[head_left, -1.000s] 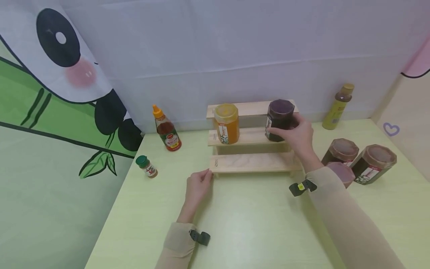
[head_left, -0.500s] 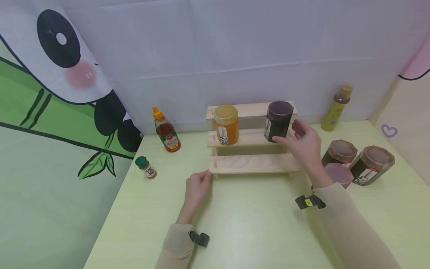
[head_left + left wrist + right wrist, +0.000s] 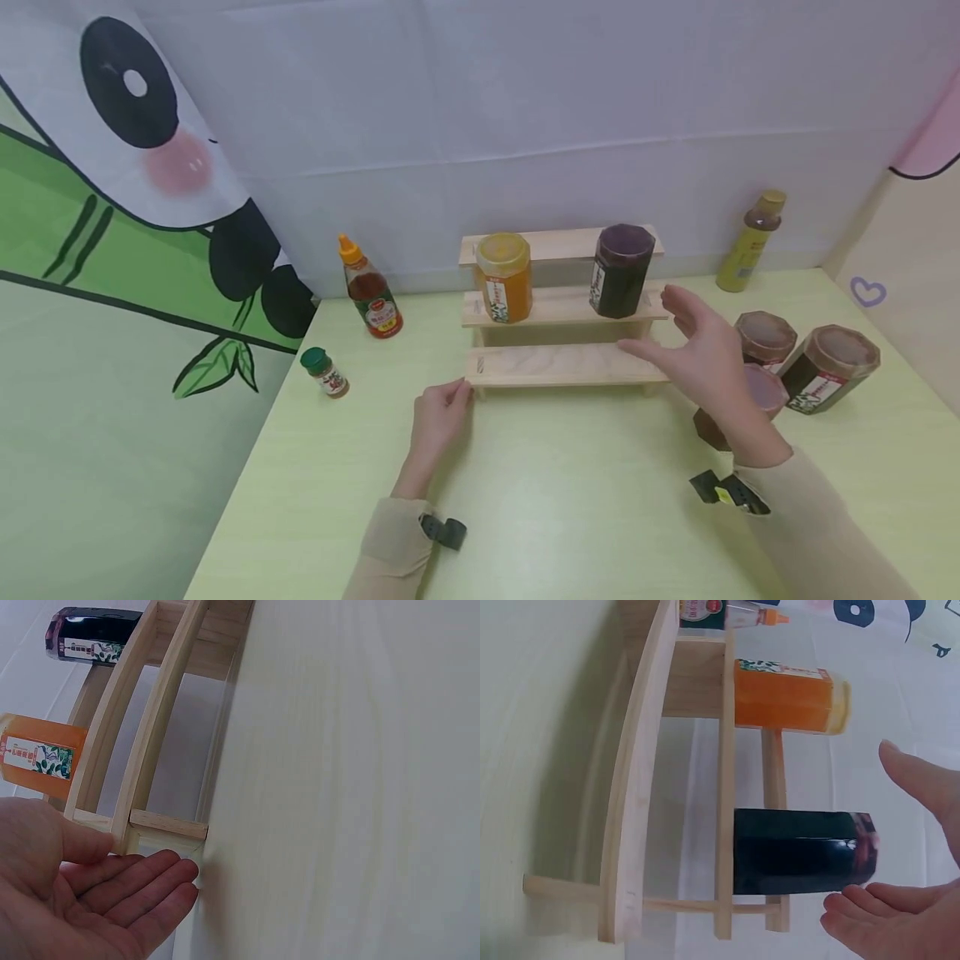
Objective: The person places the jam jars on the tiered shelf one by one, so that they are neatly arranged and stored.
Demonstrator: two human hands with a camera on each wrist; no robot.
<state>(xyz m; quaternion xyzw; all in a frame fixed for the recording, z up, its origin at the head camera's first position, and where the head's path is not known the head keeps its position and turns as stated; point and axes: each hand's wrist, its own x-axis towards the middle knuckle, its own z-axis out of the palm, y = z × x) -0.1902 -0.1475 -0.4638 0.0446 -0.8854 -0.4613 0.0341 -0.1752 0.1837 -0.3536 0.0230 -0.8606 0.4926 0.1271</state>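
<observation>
Left hand [image 3: 437, 417] at the near left corner of a three-tier wooden rack [image 3: 562, 365]: thumb and forefinger appear to pinch the end of the lowest board, though the contact is partly hidden. Right hand [image 3: 708, 362] spread, its thumb well apart from the fingers, just right of the rack. Beyond this hand and to its left, a dark jar [image 3: 621, 275] stands upright on the middle board, apart from the fingertips. An amber jar [image 3: 507, 292] stands upright on the same board, beyond the left hand. Three lidded jars [image 3: 831, 371] occupy the table [image 3: 562, 500] near the right hand, one partly covered by it. Left of the left hand: a green-capped shaker [image 3: 325, 372] and, farther beyond, a sauce bottle [image 3: 377, 300].
</observation>
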